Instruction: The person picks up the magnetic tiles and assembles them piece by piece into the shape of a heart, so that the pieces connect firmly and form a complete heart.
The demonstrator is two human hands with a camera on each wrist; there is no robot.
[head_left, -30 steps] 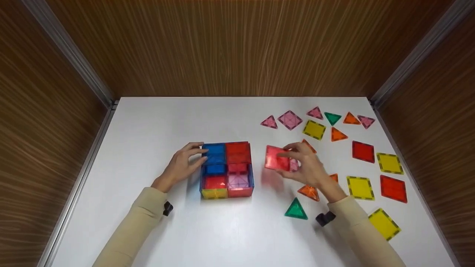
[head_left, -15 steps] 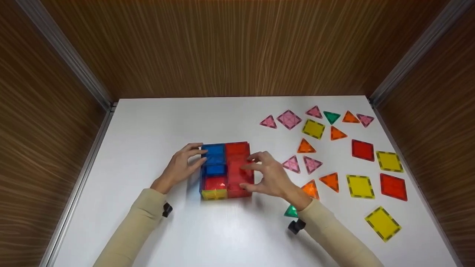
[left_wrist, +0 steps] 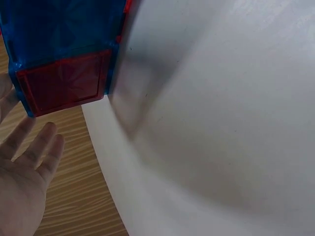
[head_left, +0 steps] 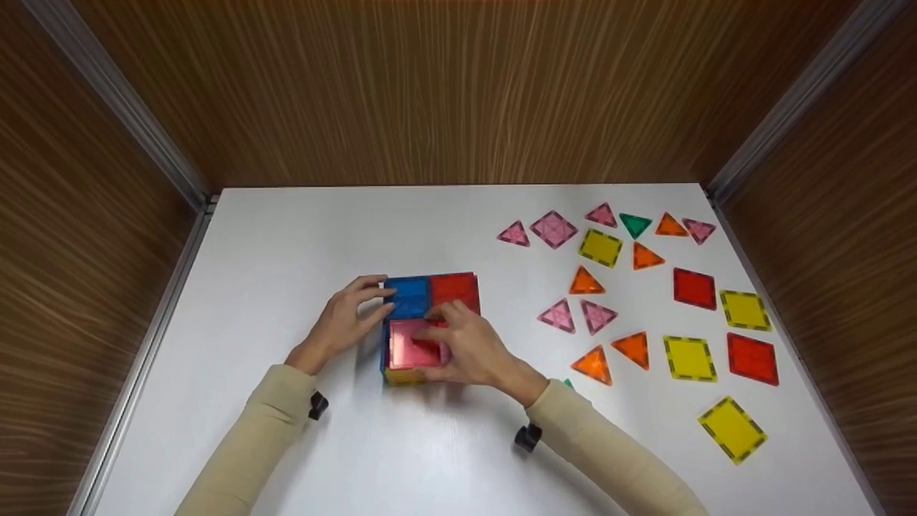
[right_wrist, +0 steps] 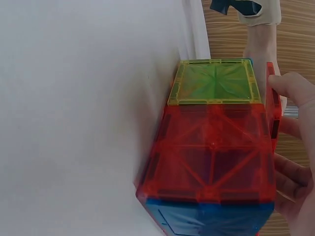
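1. Glossy, see-through plastic made up the boxy block of blue, red and yellow square tiles [head_left: 407, 295], which stood on a smooth white tabletop [head_left: 444, 451]; a brown wood-grain panel [head_left: 458, 93] rose at twelve o'clock.
2. From one to four o'clock of the block lay flat pink plastic triangles [head_left: 556, 317], orange plastic triangles [head_left: 593, 365] and yellow plastic squares [head_left: 689, 358] with dark-dashed rims.
3. Those loose pieces were well apart from the block's straight edges, and white tabletop stretched from the block toward six o'clock.
4. At nine o'clock, the left hand [head_left: 340, 322] had its fingers loosely spread against the block's blue side, wrapped round nothing.
5. At four o'clock, the right hand [head_left: 474, 350] pinched a translucent red plastic square [head_left: 402, 349] between thumb and fingers.
6. That square caught a pale glare, nearly level over the block's seven o'clock quarter; I couldn't tell whether it touched the rim.
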